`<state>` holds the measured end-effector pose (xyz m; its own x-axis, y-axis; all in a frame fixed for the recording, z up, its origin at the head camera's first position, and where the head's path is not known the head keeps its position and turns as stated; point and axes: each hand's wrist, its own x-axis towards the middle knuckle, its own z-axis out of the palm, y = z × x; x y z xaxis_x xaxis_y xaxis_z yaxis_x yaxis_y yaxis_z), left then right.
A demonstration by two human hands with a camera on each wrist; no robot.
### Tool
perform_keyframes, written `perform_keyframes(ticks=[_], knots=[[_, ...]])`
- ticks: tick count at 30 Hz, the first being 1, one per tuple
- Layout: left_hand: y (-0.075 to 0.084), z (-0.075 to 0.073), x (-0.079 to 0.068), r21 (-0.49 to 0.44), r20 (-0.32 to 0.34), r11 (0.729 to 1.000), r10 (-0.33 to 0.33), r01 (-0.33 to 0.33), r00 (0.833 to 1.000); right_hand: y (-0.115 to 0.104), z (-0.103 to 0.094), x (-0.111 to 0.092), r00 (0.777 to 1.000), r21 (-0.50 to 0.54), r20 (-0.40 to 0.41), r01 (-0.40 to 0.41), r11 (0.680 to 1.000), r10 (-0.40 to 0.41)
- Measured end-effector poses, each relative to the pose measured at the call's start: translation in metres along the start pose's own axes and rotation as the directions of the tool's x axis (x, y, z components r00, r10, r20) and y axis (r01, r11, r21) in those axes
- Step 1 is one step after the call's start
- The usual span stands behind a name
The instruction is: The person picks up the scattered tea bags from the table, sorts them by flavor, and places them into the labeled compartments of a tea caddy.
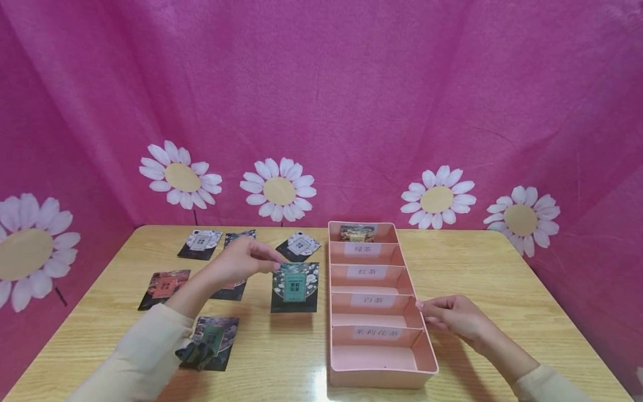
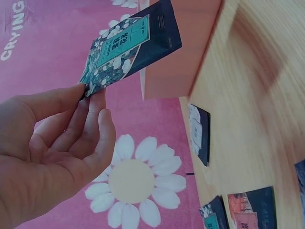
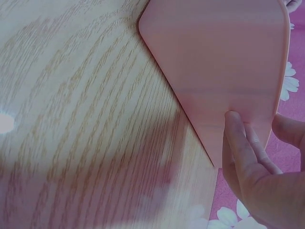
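My left hand (image 1: 238, 259) pinches a tea sachet (image 1: 294, 287) by its upper edge, holding it above the table just left of the pink divided box (image 1: 379, 379). The sachet has a teal label and white flowers on dark green, and its front shows in the left wrist view as well. My right hand (image 1: 459, 321) holds the box's right wall. In the right wrist view the thumb sits at the rim and the fingertips (image 3: 232, 117) touch the outer face. Labelled dividers part the box into several compartments. One sachet (image 1: 358, 233) lies in the farthest compartment.
Left on the wooden table (image 1: 482, 268) lie several more sachets: a white-labelled one (image 1: 200, 244), another white-labelled one (image 1: 300, 245), a red-labelled one (image 1: 164, 287) and a green-labelled one (image 1: 216, 340). Others are partly behind my left arm. A pink daisy-print curtain (image 1: 321, 111) hangs behind the table.
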<state>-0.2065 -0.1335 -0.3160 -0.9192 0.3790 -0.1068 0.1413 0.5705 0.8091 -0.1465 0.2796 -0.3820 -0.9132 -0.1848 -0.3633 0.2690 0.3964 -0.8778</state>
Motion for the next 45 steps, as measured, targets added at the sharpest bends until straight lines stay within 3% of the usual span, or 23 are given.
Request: perform_keyframes(ticks=[10, 26, 37, 45], knots=[[0.014, 0.003, -0.004, -0.113, 0.035, 0.993, -0.021, 0.025, 0.999, 0.001, 0.0, 0.001, 1.0, 0.02, 0.02, 0.01, 1.0, -0.01], [0.043, 0.018, 0.0, -0.134, 0.093, 0.989, -0.058, 0.07, 0.994, 0.0, -0.001, 0.0, 1.0, 0.018, 0.022, 0.009, 1.0, -0.009], [0.059, 0.035, 0.005, -0.157, 0.161, 0.987, -0.018, 0.044, 0.987, 0.0, -0.001, 0.001, 1.0, 0.024, 0.024, 0.011, 1.0, -0.012], [0.069, 0.052, 0.008, -0.173, 0.236, 0.985, 0.028, 0.014, 0.971, -0.001, -0.001, 0.001, 1.0, 0.015, 0.016, 0.004, 1.0, -0.004]])
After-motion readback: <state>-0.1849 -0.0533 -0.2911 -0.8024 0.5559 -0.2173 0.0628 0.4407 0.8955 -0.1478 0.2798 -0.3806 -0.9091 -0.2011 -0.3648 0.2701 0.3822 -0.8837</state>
